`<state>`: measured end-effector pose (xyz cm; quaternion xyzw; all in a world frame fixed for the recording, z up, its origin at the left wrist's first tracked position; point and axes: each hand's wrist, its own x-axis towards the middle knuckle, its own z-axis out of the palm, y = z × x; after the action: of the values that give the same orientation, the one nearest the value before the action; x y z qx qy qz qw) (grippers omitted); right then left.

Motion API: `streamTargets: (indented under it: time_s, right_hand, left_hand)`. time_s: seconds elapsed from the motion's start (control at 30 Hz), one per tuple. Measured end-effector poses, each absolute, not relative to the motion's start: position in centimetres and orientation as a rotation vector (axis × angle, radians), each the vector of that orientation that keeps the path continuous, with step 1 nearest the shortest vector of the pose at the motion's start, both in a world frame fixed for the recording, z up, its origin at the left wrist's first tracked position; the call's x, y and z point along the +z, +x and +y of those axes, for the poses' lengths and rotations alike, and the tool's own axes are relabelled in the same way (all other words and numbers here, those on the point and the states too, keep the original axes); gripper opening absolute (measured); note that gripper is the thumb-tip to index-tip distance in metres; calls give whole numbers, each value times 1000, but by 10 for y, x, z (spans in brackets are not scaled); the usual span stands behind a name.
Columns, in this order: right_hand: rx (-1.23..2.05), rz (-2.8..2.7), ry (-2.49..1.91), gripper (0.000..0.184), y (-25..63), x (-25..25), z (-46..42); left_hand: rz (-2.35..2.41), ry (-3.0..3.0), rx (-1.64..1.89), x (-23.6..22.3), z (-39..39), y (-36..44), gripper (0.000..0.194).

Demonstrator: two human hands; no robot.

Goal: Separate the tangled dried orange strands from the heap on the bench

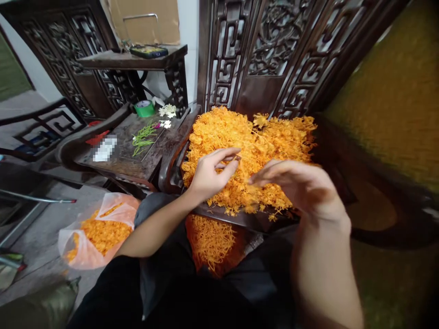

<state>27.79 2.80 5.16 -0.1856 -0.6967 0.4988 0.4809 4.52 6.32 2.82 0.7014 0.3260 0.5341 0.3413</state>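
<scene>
A big heap of orange shredded flower pieces (254,141) covers the seat of a dark carved wooden chair (240,218). My left hand (212,173) hovers over the heap's near left side, thumb and fingers pinched together on a small thing I cannot make out. My right hand (298,185) is blurred by motion just right of it, fingers curved toward the left hand. More orange pieces lie in a bag (211,240) between my knees.
A clear plastic bag of orange pieces (98,233) lies on the floor at left. The neighbouring chair seat (113,164) carries green stems (144,137), white flowers (167,110) and a green tape roll (144,108). A phone (148,51) rests on a side table.
</scene>
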Motion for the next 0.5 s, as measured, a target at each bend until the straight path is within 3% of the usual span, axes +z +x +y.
streamTargets:
  time_s: [0.07,0.1,0.23,0.5]
  right_hand:
    - [1355,-1799,-578,74,278,45,32]
    - [1365,-1767,-685,73,273,40,36]
    - [1181,-1295,-1030,50,232,16,51]
    - [1095,-707,-798,38,193,6,60]
  left_hand:
    - [838,1828,1478,26,67,43,22]
    - [836,1837,1524,25,69,43,18]
    - [832,1903,1590,19,71,45,7]
    - [790,2175,1619,17,64,47,21]
